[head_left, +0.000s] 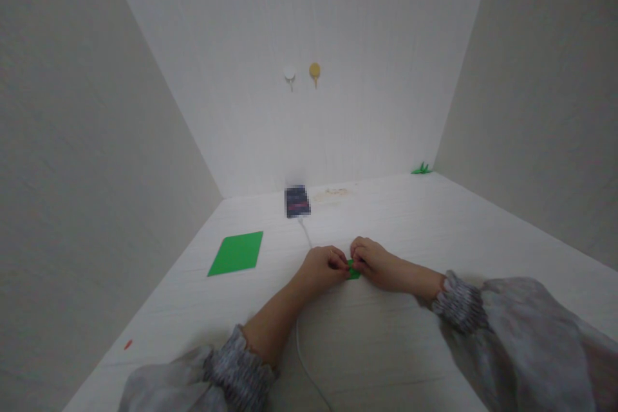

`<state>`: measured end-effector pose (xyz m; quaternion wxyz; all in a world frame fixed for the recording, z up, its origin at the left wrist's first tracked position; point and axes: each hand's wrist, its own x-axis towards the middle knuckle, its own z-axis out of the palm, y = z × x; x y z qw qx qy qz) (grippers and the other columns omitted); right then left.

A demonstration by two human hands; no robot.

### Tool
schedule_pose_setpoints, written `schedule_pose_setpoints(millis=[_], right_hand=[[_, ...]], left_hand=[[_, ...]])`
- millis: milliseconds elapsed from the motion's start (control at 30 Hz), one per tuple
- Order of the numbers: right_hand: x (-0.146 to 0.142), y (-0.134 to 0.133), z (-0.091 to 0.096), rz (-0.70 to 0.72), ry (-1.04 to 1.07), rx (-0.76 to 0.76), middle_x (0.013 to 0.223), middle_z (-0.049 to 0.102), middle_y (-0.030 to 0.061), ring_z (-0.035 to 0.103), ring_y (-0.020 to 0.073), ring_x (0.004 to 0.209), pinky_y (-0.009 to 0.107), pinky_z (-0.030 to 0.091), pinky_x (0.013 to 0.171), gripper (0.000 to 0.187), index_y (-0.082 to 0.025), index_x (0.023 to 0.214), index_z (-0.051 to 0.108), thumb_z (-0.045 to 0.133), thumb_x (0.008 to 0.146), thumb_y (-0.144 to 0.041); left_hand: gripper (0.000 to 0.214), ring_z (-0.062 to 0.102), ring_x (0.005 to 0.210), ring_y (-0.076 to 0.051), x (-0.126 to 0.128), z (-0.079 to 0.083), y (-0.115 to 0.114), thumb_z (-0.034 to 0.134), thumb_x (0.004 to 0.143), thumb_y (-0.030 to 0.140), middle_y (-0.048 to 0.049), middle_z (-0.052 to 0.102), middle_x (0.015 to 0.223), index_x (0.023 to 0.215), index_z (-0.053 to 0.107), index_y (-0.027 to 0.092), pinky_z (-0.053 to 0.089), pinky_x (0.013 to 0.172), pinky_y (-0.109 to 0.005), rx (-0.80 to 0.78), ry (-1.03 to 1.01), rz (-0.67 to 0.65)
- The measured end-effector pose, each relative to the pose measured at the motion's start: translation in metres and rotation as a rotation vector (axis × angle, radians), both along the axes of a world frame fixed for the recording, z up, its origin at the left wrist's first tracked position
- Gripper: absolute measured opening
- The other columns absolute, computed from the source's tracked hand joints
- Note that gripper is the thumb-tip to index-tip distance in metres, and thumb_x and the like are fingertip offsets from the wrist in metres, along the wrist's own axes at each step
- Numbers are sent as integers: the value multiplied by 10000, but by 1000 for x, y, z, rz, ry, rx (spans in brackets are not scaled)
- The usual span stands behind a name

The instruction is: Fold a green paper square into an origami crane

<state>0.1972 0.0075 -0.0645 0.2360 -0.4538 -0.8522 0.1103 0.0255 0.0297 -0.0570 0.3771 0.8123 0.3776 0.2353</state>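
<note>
A small folded piece of green paper (353, 270) lies on the white table (410, 232) between my two hands. My left hand (321, 267) is curled, its fingertips pinching the left side of the paper. My right hand (371, 259) is closed on the paper's right side. Most of the paper is hidden under my fingers. A flat green paper sheet (236, 253) lies to the left of my left hand.
A phone (296, 201) stands near the back wall, with a white cable (304, 347) running toward me under my left arm. A small green folded figure (421, 169) sits in the far right corner. Two hooks (302, 73) hang on the wall. A red speck (128, 344) lies at front left.
</note>
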Motion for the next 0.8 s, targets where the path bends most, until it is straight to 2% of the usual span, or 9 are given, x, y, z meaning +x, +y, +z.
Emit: schedule_pose_setpoints(millis=[167, 367, 600, 800], right_hand=[[2, 2, -5, 11, 22, 1, 769, 524, 65, 464, 153, 735, 296, 391, 687, 126, -152, 629, 492, 458, 739, -101], [2, 4, -6, -16, 12, -13, 766, 530, 59, 468, 150, 725, 283, 385, 673, 110, -148, 613, 504, 489, 713, -105], [-2, 0, 2, -93, -66, -23, 770, 541, 69, 473, 156, 719, 284, 377, 668, 103, -147, 636, 520, 490, 732, -127], [-1, 2, -2, -108, 1, -67, 764, 541, 53, 490, 153, 725, 277, 384, 664, 136, -157, 587, 492, 525, 717, -137]], left_hand=[[97, 564, 665, -111, -1, -1, 2, 644, 603, 236, -21, 631, 826, 647, 684, 160, 435, 636, -213, 13, 17, -22], [198, 556, 625, -112, 1, 4, -1, 627, 631, 330, -28, 629, 774, 637, 688, 142, 413, 574, -214, 7, 23, -14], [118, 561, 645, -116, 2, 2, 1, 645, 609, 260, -18, 631, 769, 610, 673, 145, 428, 608, -216, -27, -14, 3], [94, 560, 660, -120, 2, 3, 2, 649, 604, 242, -18, 633, 771, 606, 668, 150, 435, 612, -218, -36, 7, 13]])
